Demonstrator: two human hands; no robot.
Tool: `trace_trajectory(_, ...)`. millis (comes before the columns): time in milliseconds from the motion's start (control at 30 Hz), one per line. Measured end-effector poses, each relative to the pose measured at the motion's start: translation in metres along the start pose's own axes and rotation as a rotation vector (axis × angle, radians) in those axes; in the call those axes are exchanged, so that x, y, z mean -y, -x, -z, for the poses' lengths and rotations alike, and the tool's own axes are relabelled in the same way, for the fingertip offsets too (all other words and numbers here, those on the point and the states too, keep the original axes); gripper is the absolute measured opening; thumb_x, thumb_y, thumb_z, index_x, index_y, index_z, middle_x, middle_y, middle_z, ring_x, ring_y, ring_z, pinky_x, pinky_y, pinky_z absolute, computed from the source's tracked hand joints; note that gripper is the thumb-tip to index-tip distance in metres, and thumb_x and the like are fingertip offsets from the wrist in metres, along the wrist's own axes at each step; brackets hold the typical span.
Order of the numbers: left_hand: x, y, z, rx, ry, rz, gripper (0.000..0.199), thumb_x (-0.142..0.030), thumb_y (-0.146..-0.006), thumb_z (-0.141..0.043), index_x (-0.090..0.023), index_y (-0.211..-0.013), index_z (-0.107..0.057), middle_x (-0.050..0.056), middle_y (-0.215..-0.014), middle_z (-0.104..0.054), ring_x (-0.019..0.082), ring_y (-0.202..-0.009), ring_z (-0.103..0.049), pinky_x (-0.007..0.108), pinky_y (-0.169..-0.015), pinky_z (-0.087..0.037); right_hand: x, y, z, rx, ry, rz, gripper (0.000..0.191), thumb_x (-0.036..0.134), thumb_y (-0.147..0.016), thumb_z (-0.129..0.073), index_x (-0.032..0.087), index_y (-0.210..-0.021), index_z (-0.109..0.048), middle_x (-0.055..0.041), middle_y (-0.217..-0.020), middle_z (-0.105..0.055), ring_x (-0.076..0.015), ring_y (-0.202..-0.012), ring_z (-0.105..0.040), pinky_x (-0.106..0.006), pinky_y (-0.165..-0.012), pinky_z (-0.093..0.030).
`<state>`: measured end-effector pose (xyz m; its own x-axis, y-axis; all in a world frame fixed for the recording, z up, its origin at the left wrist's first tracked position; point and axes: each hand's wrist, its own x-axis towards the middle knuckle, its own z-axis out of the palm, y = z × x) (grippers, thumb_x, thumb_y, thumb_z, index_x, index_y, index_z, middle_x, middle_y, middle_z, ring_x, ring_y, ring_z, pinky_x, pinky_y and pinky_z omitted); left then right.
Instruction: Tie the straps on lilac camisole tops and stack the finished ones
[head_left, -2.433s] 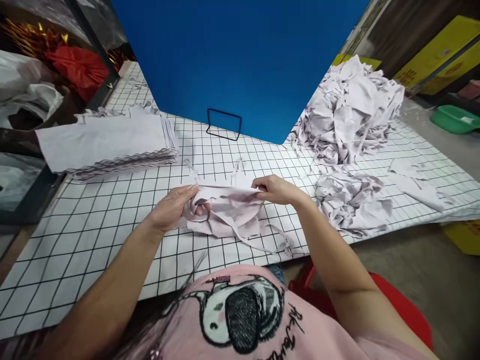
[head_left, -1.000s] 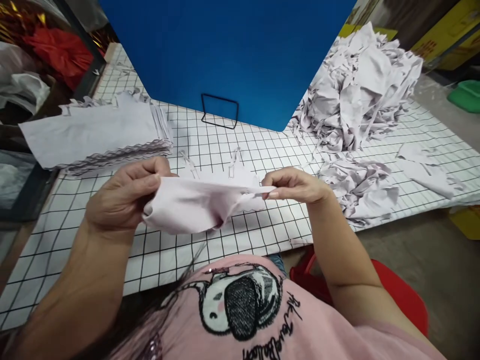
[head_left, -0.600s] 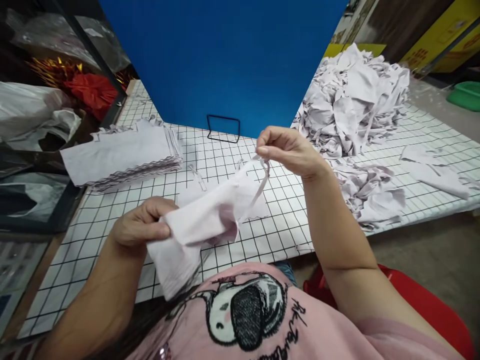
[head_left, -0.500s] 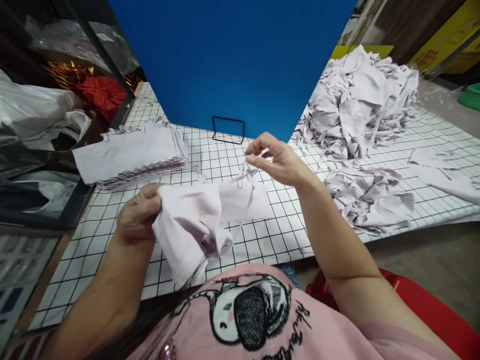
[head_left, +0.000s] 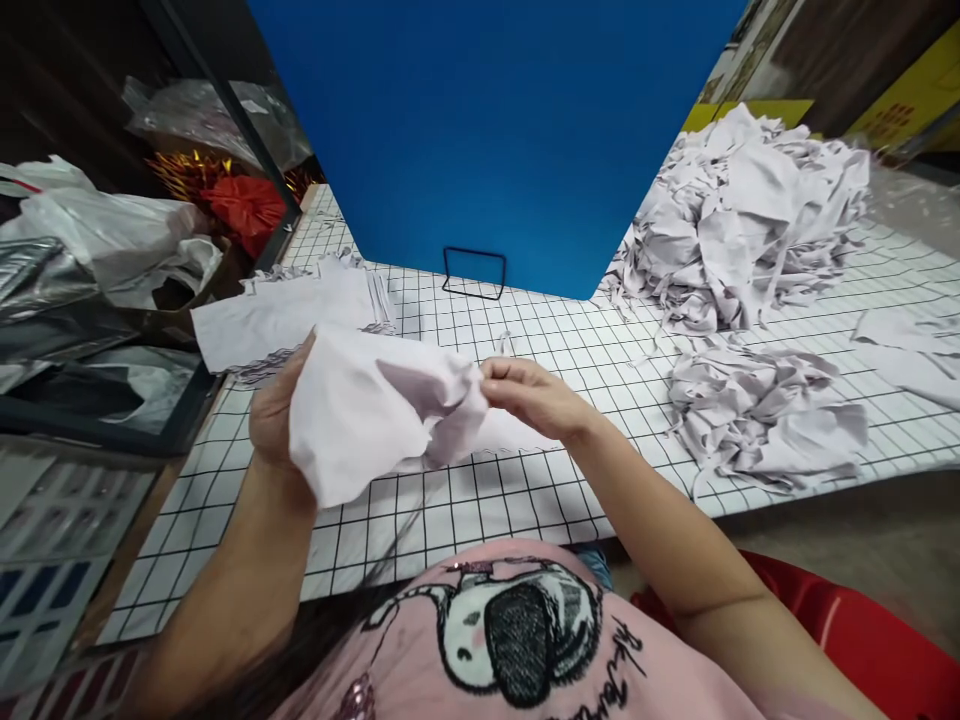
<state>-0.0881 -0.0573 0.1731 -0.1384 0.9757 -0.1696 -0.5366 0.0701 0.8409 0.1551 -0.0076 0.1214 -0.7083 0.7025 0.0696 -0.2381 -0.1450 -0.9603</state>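
Observation:
A pale lilac-white piece of fabric (head_left: 360,410) hangs between my two hands above the table. My left hand (head_left: 279,410) grips its left side, with most of the fingers hidden behind the cloth. At the fabric's right edge, my right hand (head_left: 532,395) pinches a gathered corner between thumb and fingers. Another flat piece of the same cloth (head_left: 514,432) lies on the table, partly under the held one. Just beyond my left hand is a neat stack of wavy-edged fabric pieces (head_left: 281,315).
A grid-patterned cloth (head_left: 540,495) covers the table. A big blue board (head_left: 480,130) rises at the back, by a black wire stand (head_left: 475,273). Crumpled fabric forms a large heap (head_left: 742,210) and a smaller pile (head_left: 757,410) on the right. Plastic bags (head_left: 112,230) sit at left.
My right hand has come down from above the table to the fabric's right edge and now pinches it. The held fabric is lifted and spread wider. The view has shifted slightly.

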Motion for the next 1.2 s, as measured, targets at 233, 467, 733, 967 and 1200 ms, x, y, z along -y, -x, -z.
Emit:
trace_trajectory(233,0.020,-0.010,0.034,0.043,0.015,0.029,0.009,-0.018,-0.087,-0.058,-0.014,-0.088,-0.066,0.002,-0.081,-0.074,0.014,-0.068,-0.069,0.024,-0.073,-0.059,0.003,0.004,0.017,-0.244,-0.416,-0.001,0.014,0.030,-0.082,-0.057,0.019,-0.077,-0.051,0.0009,-0.071,-0.052,-0.0126,-0.066,-0.050,-0.026,-0.064,-0.047)
trace_trajectory(467,0.025,-0.019,0.045,-0.069,0.144,-0.003,0.024,-0.015,-0.094,-0.044,-0.011,-0.085,-0.066,0.003,-0.074,-0.071,0.013,-0.069,-0.069,0.022,-0.075,-0.059,0.008,0.013,0.032,-0.216,-0.387,-0.022,0.022,0.030,-0.077,-0.067,0.019,-0.091,-0.054,0.0013,-0.073,-0.058,-0.0112,-0.061,-0.055,-0.020,-0.053,-0.044)
trace_trajectory(733,0.036,-0.031,0.060,-0.112,0.241,0.119,0.025,-0.019,-0.095,-0.044,-0.010,-0.088,-0.066,0.007,-0.075,-0.072,0.019,-0.069,-0.071,0.030,-0.073,-0.060,-0.009,0.017,0.061,-0.379,0.016,-0.048,0.030,0.041,-0.080,-0.066,0.022,-0.100,-0.054,-0.0001,-0.079,-0.060,-0.0141,-0.067,-0.056,-0.025,-0.059,-0.046)
trace_trajectory(967,0.078,-0.042,0.053,-0.135,0.233,0.239,0.029,-0.019,-0.095,-0.045,-0.009,-0.082,-0.069,0.007,-0.074,-0.073,0.017,-0.068,-0.071,0.025,-0.070,-0.058,-0.034,0.009,0.023,-0.413,0.614,-0.124,0.034,0.050,-0.091,-0.053,0.018,-0.089,-0.063,-0.0079,-0.095,-0.063,-0.0194,-0.090,-0.057,-0.036,-0.084,-0.046)
trace_trajectory(1200,0.075,-0.037,0.005,0.026,0.182,0.149,0.021,-0.027,-0.088,-0.057,-0.010,-0.091,-0.069,0.009,-0.086,-0.073,0.022,-0.081,-0.070,0.030,-0.073,-0.057,-0.047,-0.005,-0.030,-0.255,0.076,-0.120,0.041,0.058,-0.082,-0.065,0.020,-0.095,-0.061,-0.0039,-0.090,-0.061,-0.0155,-0.082,-0.056,-0.033,-0.081,-0.048)
